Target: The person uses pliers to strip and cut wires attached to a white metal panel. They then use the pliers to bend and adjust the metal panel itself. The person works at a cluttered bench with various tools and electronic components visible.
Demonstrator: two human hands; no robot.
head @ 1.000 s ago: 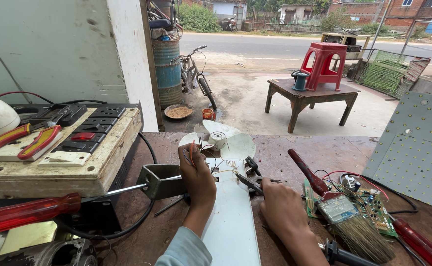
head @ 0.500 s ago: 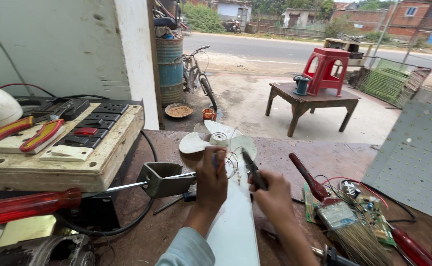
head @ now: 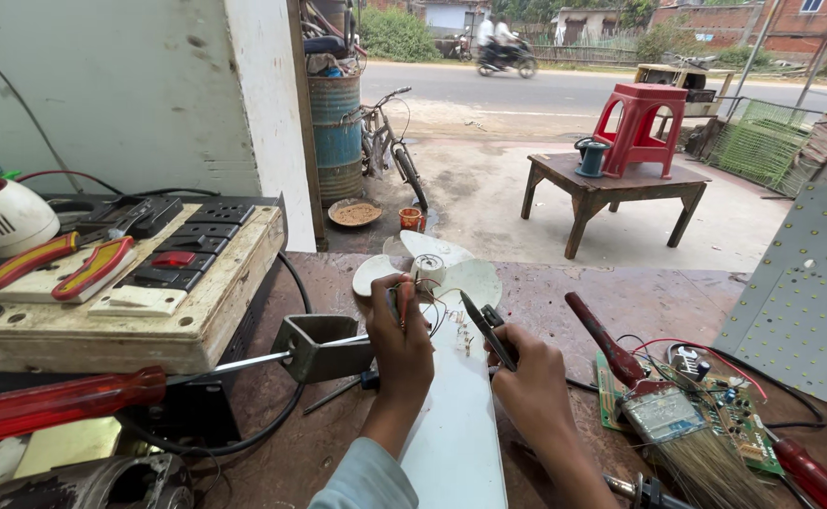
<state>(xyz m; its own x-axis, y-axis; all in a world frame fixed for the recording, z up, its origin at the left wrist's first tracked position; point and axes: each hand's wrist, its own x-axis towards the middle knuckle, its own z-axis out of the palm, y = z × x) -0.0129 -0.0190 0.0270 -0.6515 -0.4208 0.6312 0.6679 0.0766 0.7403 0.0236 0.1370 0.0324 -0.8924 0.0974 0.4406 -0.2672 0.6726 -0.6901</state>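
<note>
While the left hand (head: 402, 341) pinches thin wires (head: 437, 306) at the hub of the small white fan (head: 437, 273), the right hand (head: 526, 377) is clenched round a dark plier-like tool (head: 486, 330), its tip angled up and left toward those wires. Fan sits mid-worktop (head: 564, 292) at the far end of a long white panel (head: 456, 434) that runs back to the near edge between the forearms.

Handling, judged: fan blades look like thin plastic, light, likely brittle at the edges; take hold at the hub, not the blades. Wires are fine and limp, easily torn from their joints; grip close to the hub with light pinch. Panel looks stiff and smooth, may slide on the worktop.

Right of it: circuit board (head: 729, 415), brush (head: 691, 452), red-handled screwdriver (head: 606, 339).
</note>
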